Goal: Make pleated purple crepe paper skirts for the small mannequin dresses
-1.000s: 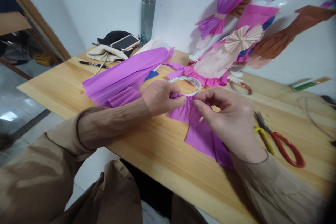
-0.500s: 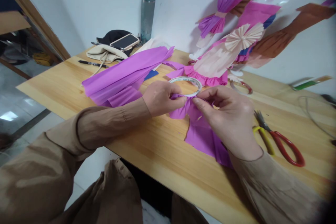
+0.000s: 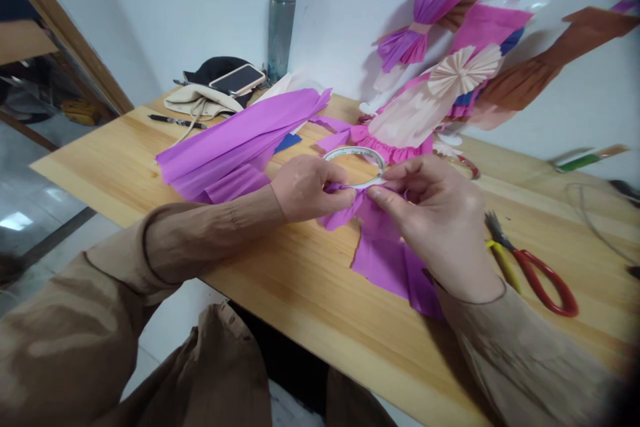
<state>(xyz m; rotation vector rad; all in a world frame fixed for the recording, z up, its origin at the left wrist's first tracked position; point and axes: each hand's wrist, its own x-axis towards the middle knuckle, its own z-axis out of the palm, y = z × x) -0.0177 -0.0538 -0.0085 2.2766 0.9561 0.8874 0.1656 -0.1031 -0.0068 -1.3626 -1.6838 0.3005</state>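
A strip of purple crepe paper (image 3: 341, 217) is gathered into small folds between my two hands. My left hand (image 3: 313, 188) pinches its left part with the thumb on top. My right hand (image 3: 435, 220) grips the same strip a short way to the right, thumb and forefinger closed on it. Just behind the fingers a roll of tape (image 3: 369, 180) lies on the table, partly covered by both hands. Another purple crepe paper piece (image 3: 383, 263) lies under my right hand and wrist; whether it joins the strip I cannot tell.
Red-handled scissors (image 3: 547, 277) and a yellow-handled tool (image 3: 505, 265) lie right of my right hand. A large purple paper sheet (image 3: 240, 133) spreads at left. Behind are a phone (image 3: 239, 79), a flask (image 3: 283, 23) and paper dress shapes (image 3: 405, 113) against the wall. The table's front edge is near.
My right fingers have shifted slightly along the gathered strip, and the loose folds below them hang a little differently. My left hand keeps its pinch almost unmoved.
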